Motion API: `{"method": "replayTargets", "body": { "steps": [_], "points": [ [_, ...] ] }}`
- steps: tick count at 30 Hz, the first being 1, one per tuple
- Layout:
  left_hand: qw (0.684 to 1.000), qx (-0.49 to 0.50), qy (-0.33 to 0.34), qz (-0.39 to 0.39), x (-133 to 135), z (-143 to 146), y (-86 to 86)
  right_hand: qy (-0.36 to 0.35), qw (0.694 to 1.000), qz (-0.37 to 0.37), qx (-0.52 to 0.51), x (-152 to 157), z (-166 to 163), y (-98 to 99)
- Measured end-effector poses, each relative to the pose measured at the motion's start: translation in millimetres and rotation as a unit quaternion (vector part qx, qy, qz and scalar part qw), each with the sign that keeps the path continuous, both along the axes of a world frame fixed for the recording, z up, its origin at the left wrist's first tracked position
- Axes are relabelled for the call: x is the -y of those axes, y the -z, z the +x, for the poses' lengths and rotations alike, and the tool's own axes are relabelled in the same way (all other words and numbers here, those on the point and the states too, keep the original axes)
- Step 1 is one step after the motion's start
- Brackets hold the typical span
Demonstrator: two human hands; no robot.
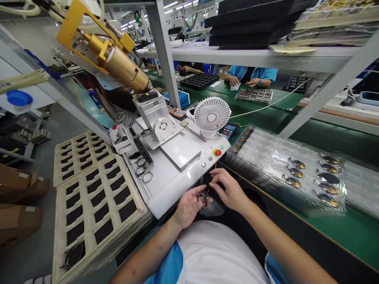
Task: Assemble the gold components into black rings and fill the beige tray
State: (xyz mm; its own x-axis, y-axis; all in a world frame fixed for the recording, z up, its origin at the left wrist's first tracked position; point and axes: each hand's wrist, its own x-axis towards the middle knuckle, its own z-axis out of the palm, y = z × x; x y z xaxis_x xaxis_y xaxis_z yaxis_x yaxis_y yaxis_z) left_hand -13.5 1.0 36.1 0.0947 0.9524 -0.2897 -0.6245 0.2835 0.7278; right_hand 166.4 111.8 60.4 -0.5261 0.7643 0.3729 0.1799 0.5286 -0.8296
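My left hand point(189, 204) is curled round a small dark metal ring point(203, 199), held just below the front edge of a white machine point(168, 173). My right hand point(227, 189) hovers close beside it, its fingers bent and pinched towards the ring. What the right fingertips hold, if anything, I cannot make out. Three similar rings point(141, 169) lie on the machine's white top at its left side. Both hands sit over my lap, above a white and blue shirt.
Cream foam trays with dark pockets point(97, 197) stand at my left. Clear blister trays with gold parts point(296, 169) lie on the green bench at right. A small white fan point(211, 115), a red stop button point(218, 152) and a yellow head point(112, 55) belong to the machine. Other people work across the bench.
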Motion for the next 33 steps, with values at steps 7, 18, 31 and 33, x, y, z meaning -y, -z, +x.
{"method": "replayTargets", "body": {
  "steps": [7,18,31,33],
  "points": [
    [0.999,-0.046,-0.008,0.023,4.1,-1.4,-1.7,0.072,0.958,-0.277,0.004,-85.2,-74.7,-32.1],
    [0.934,-0.334,-0.055,0.116,33.8,-9.0,-1.1,0.102,0.957,-0.270,0.000,-33.7,-45.6,2.9],
    [0.921,-0.337,0.030,0.194,12.0,6.8,-8.8,0.045,0.897,-0.413,-0.152,23.0,-12.6,9.0],
    [0.929,-0.316,0.032,0.191,12.0,4.5,-11.1,0.036,0.897,-0.419,-0.137,22.7,-8.3,4.8]
  ]
}}
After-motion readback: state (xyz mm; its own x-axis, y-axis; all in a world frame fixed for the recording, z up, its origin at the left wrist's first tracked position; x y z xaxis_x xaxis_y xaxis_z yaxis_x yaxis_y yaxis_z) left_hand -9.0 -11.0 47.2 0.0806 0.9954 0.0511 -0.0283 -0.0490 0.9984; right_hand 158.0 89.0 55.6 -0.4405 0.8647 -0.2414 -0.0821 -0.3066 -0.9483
